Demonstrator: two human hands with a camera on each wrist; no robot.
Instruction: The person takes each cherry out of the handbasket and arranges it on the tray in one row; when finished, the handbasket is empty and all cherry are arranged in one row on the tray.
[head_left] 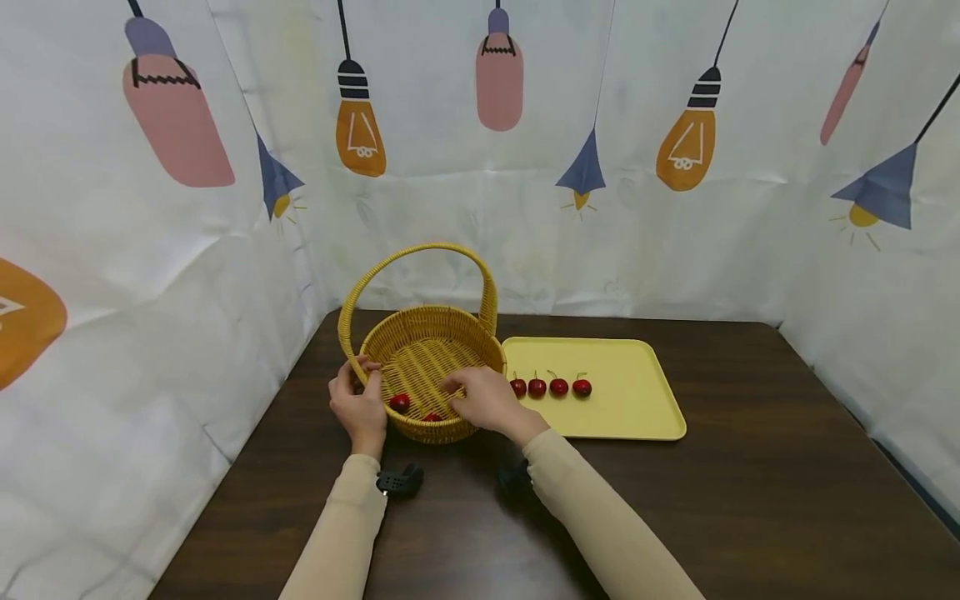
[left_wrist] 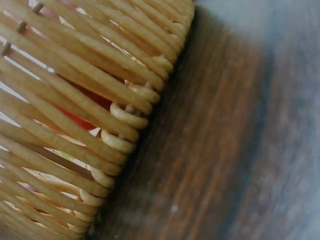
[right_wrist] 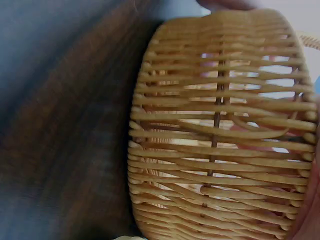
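Observation:
A yellow wicker basket [head_left: 432, 315] with a tall hoop handle stands on the dark wooden table. My left hand [head_left: 362, 408] grips its left rim close to the foot of the handle. My right hand [head_left: 487, 400] reaches over the right rim with its fingers bent down inside; I cannot tell whether they hold anything. Inside lie a dark red cherry [head_left: 400, 403] at the left and another cherry [head_left: 432, 417] near the front, partly hidden by the rim. In the left wrist view, red shows through the weave [left_wrist: 75, 125]. The right wrist view has the basket's woven side [right_wrist: 220, 130] close up.
Right of the basket lies a pale yellow rectangular tray [head_left: 622, 408]. Several stemmed cherries [head_left: 558, 387] form a row on its left half. The dark tabletop [head_left: 750, 492] extends to the right, and a white cloth with printed lamps [head_left: 450, 208] hangs behind.

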